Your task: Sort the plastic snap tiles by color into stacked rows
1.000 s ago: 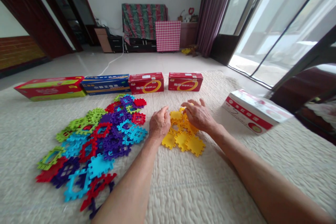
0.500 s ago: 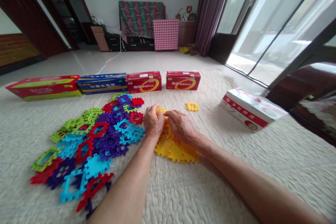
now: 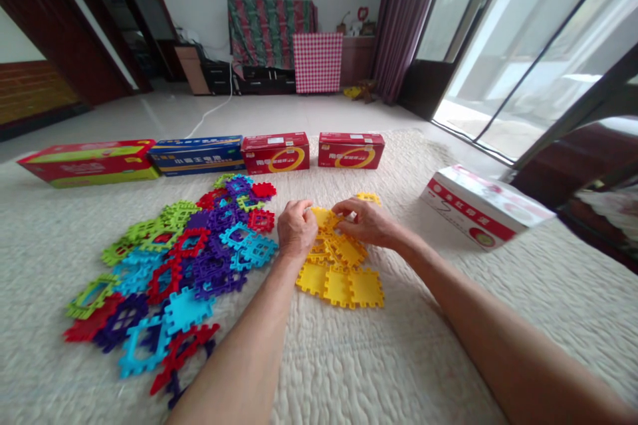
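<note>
Cream quilted cover [image 3: 379, 372] is spreading across the whole near ground, carrying everything. Yellow puzzle tiles [image 3: 341, 279] are lying joined near the middle. A mixed pile of loose tiles [image 3: 174, 265], green, red, purple and blue, is sprawling to the left, just beside the yellow ones. Along the far edge four boxes are standing in a row: a red-and-green box [image 3: 90, 163], a blue box [image 3: 199, 155], two red boxes [image 3: 276, 152] and [image 3: 351, 150]. A white-and-red box [image 3: 483, 207] is lying at an angle to the right, well apart.
</note>
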A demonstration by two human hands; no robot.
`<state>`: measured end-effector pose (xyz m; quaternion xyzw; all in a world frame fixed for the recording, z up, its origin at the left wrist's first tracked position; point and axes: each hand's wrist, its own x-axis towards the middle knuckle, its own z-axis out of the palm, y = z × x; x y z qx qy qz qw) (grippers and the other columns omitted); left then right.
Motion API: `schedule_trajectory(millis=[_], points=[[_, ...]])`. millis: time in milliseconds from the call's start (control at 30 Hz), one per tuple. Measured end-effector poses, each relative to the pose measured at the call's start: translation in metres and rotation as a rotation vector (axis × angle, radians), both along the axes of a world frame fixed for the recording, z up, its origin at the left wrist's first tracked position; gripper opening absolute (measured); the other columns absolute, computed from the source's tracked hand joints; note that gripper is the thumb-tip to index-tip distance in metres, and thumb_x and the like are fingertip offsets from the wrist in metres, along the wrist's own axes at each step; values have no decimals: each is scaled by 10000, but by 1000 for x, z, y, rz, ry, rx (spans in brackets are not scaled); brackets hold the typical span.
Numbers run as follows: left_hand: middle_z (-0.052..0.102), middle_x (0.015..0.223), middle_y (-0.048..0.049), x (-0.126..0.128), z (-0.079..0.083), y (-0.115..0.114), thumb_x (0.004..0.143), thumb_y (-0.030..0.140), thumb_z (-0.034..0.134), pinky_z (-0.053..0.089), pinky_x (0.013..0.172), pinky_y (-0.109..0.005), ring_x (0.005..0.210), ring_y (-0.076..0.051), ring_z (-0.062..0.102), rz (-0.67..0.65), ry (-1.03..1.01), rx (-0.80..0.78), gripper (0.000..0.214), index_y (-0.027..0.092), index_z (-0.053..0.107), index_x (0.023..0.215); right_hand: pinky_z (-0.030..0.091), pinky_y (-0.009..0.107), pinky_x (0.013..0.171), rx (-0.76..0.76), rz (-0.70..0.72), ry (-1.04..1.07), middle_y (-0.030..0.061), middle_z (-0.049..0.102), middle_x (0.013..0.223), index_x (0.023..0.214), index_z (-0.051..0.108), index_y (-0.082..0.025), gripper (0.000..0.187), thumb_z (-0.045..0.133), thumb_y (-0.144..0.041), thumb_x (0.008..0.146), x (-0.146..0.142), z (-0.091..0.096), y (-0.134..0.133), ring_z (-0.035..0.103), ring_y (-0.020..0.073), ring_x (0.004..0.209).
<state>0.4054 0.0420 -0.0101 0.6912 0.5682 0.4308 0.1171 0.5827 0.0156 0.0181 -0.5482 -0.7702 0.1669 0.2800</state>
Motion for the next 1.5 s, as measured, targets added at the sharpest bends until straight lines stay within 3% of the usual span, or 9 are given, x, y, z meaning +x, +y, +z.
schedule_trajectory(millis=[167,467,600,767,1000,1133,1233,1300,1500], points=[[733,982,-65,0,0,-1,764,76,481,524,876,-293,930,-194,678,-1,10,0,329,183,740,938,478,262,669,21,-13,-99,39,694,830,891,731,-185,244,594,-109,703,1,2,2,615,132,692],[734,973,-60,0,0,-1,761,81,480,523,868,-291,924,-192,679,-11,7,-1,324,186,741,923,488,248,586,32,-113,114,18,691,749,833,715,-181,166,587,-174,727,30,7,10,593,116,618],[734,967,-63,1,0,0,762,84,485,527,869,-297,920,-196,682,-12,10,0,316,185,743,914,471,251,580,26,-145,-20,24,701,766,791,713,-191,150,595,-146,711,31,11,8,605,124,622],[736,953,-53,1,-1,0,754,78,476,529,862,-292,912,-190,679,-6,21,14,329,199,744,900,458,248,591,-41,-54,-218,13,704,754,800,715,-211,189,584,-108,711,33,19,2,608,127,628],[736,956,-57,1,-1,1,760,78,475,524,866,-294,915,-194,679,-11,27,10,325,195,743,902,515,286,779,-62,180,-267,25,704,1008,1041,696,-266,519,592,-3,605,41,26,-7,648,178,874],[736,966,-60,0,1,0,761,75,484,523,869,-294,920,-198,680,-9,34,-3,323,192,744,912,505,315,837,-58,199,-305,45,693,1061,1025,696,-249,452,630,-36,632,35,27,-9,637,198,929],[735,968,-61,0,1,0,769,79,484,522,866,-293,921,-199,679,-11,40,-5,320,188,745,918,492,286,732,-55,184,-263,28,716,899,895,698,-228,226,555,-108,768,32,31,-9,634,163,794],[735,969,-60,0,1,-1,772,81,481,520,866,-292,924,-198,678,-13,40,0,323,189,745,922,457,264,616,-85,123,-205,12,699,754,812,678,-213,210,481,-142,831,32,34,-7,595,133,644],[734,969,-66,1,1,-1,773,82,483,521,865,-294,921,-201,679,-8,46,-11,325,186,750,927,435,292,552,-250,-71,-244,2,630,572,744,691,-222,144,561,-186,796,36,28,-2,566,142,522]])
